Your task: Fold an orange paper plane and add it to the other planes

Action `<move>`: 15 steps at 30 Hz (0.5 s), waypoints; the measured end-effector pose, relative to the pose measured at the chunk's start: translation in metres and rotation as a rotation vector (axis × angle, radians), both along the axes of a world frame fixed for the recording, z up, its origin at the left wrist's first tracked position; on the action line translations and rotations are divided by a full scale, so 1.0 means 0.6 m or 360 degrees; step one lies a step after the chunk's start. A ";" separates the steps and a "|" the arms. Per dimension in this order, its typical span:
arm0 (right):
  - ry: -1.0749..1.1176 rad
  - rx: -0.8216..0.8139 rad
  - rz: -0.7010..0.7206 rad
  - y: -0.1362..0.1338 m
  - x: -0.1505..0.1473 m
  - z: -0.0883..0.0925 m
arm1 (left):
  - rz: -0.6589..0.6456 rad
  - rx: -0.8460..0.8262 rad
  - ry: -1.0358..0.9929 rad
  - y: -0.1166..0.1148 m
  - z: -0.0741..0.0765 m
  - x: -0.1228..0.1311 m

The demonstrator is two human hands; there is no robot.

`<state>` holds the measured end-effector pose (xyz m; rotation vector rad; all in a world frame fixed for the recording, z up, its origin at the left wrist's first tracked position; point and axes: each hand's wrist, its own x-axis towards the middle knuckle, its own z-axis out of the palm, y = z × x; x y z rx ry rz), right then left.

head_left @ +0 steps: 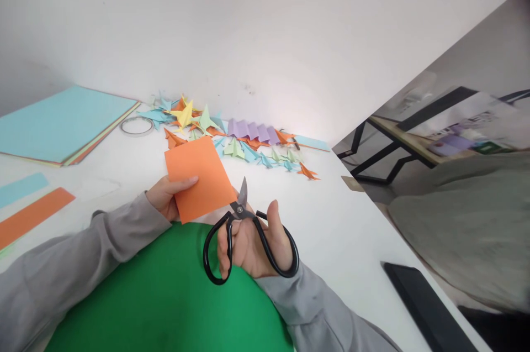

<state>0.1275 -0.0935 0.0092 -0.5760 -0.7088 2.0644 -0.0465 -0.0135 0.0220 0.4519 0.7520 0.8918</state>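
An orange sheet of paper (pixel 199 178) is gripped at its left edge by my left hand (pixel 168 194), thumb on top and fingers underneath. My right hand (pixel 256 247) has its thumb and fingers through the black handles of a pair of scissors (pixel 239 210). The scissor blades are parted and point away from me, touching or overlapping the sheet's lower right corner. Part of my right hand's fingers is hidden behind the scissors and paper.
Folded paper figures (pixel 184 114) and a pleated purple paper (pixel 252 131) lie along the wall. Large blue sheets (pixel 66 122), a wire ring (pixel 136 126) and an orange strip (pixel 35 216) are at left. A black flat object (pixel 428 305) lies at right.
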 end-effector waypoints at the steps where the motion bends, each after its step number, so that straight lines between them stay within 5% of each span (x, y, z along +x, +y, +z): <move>1: 0.0014 0.0002 -0.0001 0.000 0.000 0.001 | 0.0000 0.0026 0.0039 0.000 -0.002 -0.001; 15: 0.0122 0.0050 -0.0081 -0.004 -0.005 -0.002 | 0.0030 -0.0003 -0.0059 -0.012 0.010 -0.005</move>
